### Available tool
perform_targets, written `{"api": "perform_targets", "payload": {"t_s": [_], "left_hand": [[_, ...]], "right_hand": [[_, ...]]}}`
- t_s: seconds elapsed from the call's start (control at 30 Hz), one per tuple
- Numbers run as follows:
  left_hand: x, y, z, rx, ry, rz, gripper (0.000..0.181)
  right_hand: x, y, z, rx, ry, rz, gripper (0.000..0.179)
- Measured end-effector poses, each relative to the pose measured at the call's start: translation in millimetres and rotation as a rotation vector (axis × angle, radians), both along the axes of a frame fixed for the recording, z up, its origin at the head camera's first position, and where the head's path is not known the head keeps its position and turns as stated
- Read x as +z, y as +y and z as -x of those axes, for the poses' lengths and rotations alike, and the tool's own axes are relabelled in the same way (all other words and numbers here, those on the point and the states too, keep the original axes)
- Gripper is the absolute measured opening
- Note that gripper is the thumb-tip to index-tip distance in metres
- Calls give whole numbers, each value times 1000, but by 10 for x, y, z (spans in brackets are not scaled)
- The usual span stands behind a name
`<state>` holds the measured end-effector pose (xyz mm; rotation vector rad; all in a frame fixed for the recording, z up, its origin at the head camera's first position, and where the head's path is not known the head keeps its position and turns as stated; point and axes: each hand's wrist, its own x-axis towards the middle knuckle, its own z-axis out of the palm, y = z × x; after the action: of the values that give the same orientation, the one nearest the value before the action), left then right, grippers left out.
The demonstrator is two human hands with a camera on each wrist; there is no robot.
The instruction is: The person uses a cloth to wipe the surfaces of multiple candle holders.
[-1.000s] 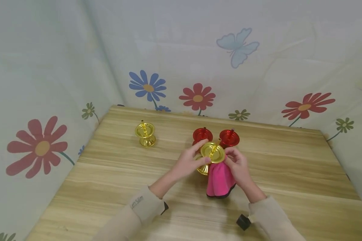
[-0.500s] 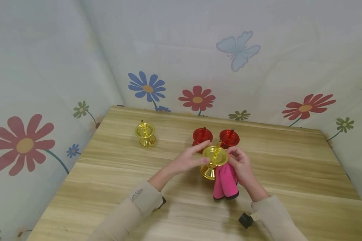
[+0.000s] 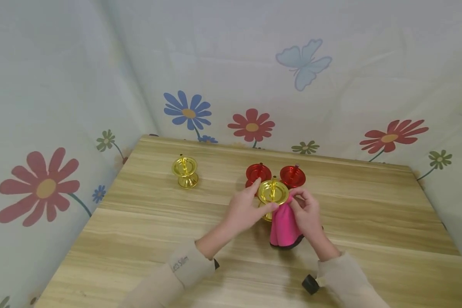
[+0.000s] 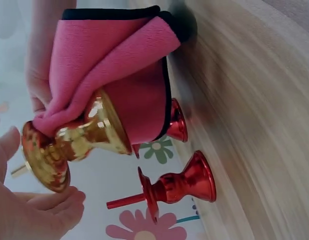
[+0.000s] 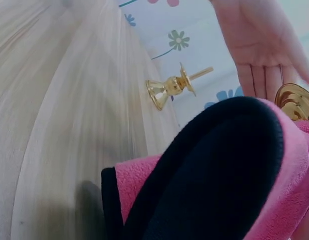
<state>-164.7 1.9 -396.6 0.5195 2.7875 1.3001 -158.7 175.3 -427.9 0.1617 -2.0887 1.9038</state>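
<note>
A gold candle holder (image 3: 265,195) with a shallow dish and a central peg is raised over the table. My left hand (image 3: 240,210) holds its dish rim between thumb and fingers. With curled fingers, my right hand (image 3: 307,214) pinches a pink cloth (image 3: 285,227) against the right side of that rim. The cloth has a dark edging and hangs down in folds. In the left wrist view, it drapes beside the gold candle holder's stem and base (image 4: 102,125). The right wrist view shows the cloth's dark underside (image 5: 214,175); the right fingers are mostly hidden there.
Two red candle holders (image 3: 256,172) (image 3: 294,177) stand just behind the hands. Another gold candle holder (image 3: 185,168) stands apart at the back left of the wooden table (image 3: 138,222). A flower-printed curtain (image 3: 223,60) hangs behind the table.
The held gold candle holder tilts and shifts slightly right, then back left. My left thumb has moved right along the rim. The cloth swings with the right hand; the standing candle holders stay put.
</note>
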Motion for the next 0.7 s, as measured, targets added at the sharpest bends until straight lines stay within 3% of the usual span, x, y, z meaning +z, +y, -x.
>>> {"api": "perform_targets", "payload": {"t_s": [0.1, 0.17, 0.3, 0.4, 0.47, 0.53, 0.7], "left_hand": [[-12, 8, 12, -1, -1, -2, 80], [-28, -13, 41, -37, -7, -18, 80], [-41, -114, 123, -178, -33, -67, 77], [-41, -205, 197, -304, -73, -130, 72], [-37, -251, 240, -354, -101, -156, 70], [-24, -278, 265, -330, -108, -155, 70], [29, -257, 231, -143, -74, -98, 66]], "right_hand": [[-7, -1, -12, 21, 34, 0, 8], [-11, 11, -15, 39, 41, 17, 7], [-27, 47, -8, 94, 48, 57, 9], [-32, 67, -6, 161, 69, 88, 21], [-29, 71, -3, 196, 72, 103, 27], [-16, 64, -5, 199, 49, 99, 26], [27, 9, -10, 55, -17, 4, 9]]}}
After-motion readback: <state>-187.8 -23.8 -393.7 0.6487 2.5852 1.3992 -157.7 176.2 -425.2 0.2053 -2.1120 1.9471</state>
